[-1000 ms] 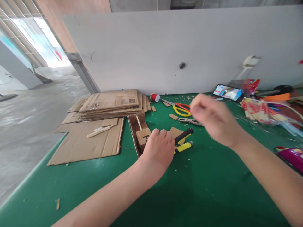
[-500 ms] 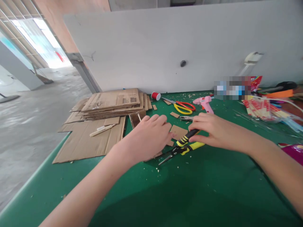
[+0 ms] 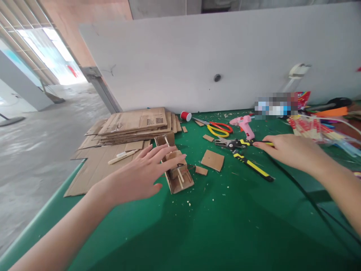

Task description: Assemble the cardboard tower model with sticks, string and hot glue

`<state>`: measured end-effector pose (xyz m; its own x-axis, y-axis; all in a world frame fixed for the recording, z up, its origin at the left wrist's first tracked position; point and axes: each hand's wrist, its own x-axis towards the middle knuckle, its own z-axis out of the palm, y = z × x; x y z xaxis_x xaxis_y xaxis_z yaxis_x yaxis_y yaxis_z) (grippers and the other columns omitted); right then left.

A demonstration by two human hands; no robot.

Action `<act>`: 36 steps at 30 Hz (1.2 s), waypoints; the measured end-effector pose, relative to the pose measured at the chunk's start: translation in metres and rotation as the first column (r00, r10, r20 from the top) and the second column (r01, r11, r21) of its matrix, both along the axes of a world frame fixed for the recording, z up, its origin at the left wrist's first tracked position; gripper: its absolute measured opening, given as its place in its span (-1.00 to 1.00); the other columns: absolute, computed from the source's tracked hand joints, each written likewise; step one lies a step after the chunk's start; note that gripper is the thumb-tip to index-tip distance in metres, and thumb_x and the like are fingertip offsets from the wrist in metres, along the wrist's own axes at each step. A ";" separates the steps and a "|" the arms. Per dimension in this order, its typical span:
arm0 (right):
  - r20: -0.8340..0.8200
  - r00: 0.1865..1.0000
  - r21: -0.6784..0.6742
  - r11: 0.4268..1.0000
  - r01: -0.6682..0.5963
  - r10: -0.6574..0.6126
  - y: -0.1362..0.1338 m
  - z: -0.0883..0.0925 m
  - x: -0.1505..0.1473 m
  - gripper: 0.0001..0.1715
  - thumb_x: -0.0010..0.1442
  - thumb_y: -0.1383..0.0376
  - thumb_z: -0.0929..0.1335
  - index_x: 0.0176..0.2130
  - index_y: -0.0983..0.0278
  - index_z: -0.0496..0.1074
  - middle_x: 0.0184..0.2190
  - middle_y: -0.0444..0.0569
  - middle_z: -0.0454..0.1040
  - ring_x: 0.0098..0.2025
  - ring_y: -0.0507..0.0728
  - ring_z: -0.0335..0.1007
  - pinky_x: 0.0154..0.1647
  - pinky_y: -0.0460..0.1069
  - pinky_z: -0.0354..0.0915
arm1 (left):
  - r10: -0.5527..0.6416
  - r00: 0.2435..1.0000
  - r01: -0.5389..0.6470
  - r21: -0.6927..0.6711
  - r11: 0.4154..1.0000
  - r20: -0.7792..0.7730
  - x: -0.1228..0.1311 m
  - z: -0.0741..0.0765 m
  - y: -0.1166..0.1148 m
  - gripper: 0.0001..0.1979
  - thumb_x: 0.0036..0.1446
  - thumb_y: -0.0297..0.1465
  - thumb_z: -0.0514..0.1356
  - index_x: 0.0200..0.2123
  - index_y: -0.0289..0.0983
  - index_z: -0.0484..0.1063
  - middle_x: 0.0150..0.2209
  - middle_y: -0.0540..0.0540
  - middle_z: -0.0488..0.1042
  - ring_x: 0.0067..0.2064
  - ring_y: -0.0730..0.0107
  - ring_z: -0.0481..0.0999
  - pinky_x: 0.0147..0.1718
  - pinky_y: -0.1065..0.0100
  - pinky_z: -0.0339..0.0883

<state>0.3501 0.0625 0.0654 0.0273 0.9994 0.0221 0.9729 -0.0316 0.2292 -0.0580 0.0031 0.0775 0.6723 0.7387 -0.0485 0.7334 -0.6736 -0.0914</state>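
Observation:
My left hand (image 3: 143,171) is spread over a narrow cardboard box-like piece (image 3: 184,180) with thin wooden sticks across it; the fingers cover part of it, and contact is unclear. On the right, my right hand (image 3: 284,150) grips the upper handle of black-and-yellow pliers (image 3: 252,167), whose handles stand apart. The pliers' jaws lie over or beside a silver metal tool, and I cannot separate the two clearly. Between my hands lie a square cardboard piece (image 3: 213,160) and a small cardboard scrap (image 3: 201,170).
Stacked cardboard sheets (image 3: 132,122) stand at the left, with a pale pen-like tool (image 3: 122,156) in front. Toward the back are a red thread spool (image 3: 185,116), red-and-yellow scissors (image 3: 218,129) and a pink glue gun (image 3: 243,125). Bagged sticks (image 3: 307,128) lie right. A cable (image 3: 293,180) crosses the table.
My right hand has carried the pliers right and back, away from the cardboard piece. My left hand has shifted left and its fingers have spread, uncovering more of the box-like piece.

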 end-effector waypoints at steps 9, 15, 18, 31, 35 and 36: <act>0.230 0.952 0.152 0.959 -0.241 0.203 0.003 -0.021 -0.001 -0.51 0.39 0.16 0.14 -0.21 0.36 0.52 -0.23 0.22 0.56 -0.12 0.38 0.43 -0.21 0.15 0.18 | -0.202 0.964 0.164 -0.213 0.963 -0.170 0.040 0.022 0.057 -0.42 -0.05 -0.48 0.29 0.10 -0.17 0.35 0.17 -0.14 0.44 0.25 0.02 0.32 0.25 -0.05 -0.01; -0.285 0.901 0.195 0.940 -0.278 0.326 0.003 -0.023 -0.019 -0.55 0.32 0.04 0.22 0.02 0.24 0.44 -0.03 0.16 0.49 -0.03 0.35 0.41 -0.09 0.23 0.32 | -0.023 0.984 0.059 -0.199 0.978 0.176 0.026 0.063 0.047 -0.42 -0.04 -0.21 0.35 0.06 -0.17 0.34 0.01 -0.11 0.49 -0.02 0.13 0.50 -0.07 0.25 0.31; -0.756 0.564 0.112 0.916 -0.386 0.331 -0.015 -0.015 -0.049 -0.41 0.28 -0.04 0.28 0.21 0.10 0.24 0.08 0.10 0.42 0.06 0.25 0.41 -0.03 0.15 0.40 | 0.098 0.932 -0.025 -0.207 0.978 0.348 0.011 0.072 0.045 -0.32 -0.09 -0.13 0.37 0.11 -0.15 0.31 0.04 -0.11 0.48 -0.01 0.11 0.51 -0.10 0.26 0.36; -0.961 -0.062 0.274 0.886 -0.374 0.271 -0.033 -0.029 -0.187 0.15 0.14 0.04 0.43 0.41 -0.07 -0.32 0.45 0.00 -0.18 0.39 0.32 0.00 0.25 0.31 0.28 | 0.505 0.207 -0.246 -0.455 0.856 0.838 0.046 0.020 0.031 -0.45 -0.05 -0.14 0.38 -0.10 -0.27 0.26 -0.09 -0.20 0.50 -0.05 0.10 0.54 -0.18 0.14 0.48; -0.929 -0.104 0.370 0.876 -0.308 0.356 -0.005 -0.042 -0.198 0.22 0.05 0.05 0.50 0.41 -0.01 -0.24 0.41 0.11 -0.07 0.35 0.36 0.07 0.22 0.33 0.28 | 0.590 0.099 -0.182 -0.569 0.802 0.801 0.050 0.005 0.032 -0.46 0.02 -0.16 0.36 -0.05 -0.30 0.25 0.00 -0.25 0.45 -0.07 0.16 0.56 -0.19 0.17 0.51; -0.924 -0.099 0.380 0.874 -0.303 0.368 0.001 -0.044 -0.199 0.22 0.04 0.06 0.51 0.40 0.00 -0.22 0.38 0.14 -0.01 0.33 0.37 0.10 0.21 0.34 0.29 | 0.609 0.069 -0.150 -0.595 0.790 0.790 0.051 0.003 0.032 -0.50 0.06 -0.17 0.34 -0.06 -0.30 0.25 0.03 -0.26 0.44 -0.07 0.18 0.56 -0.18 0.19 0.52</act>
<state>0.1511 0.0632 0.0214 -0.2845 0.8903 0.3555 0.1301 0.4033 -0.9058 -0.0071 0.0348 0.0805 -0.0169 0.9963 0.0848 0.2417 -0.0782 0.9672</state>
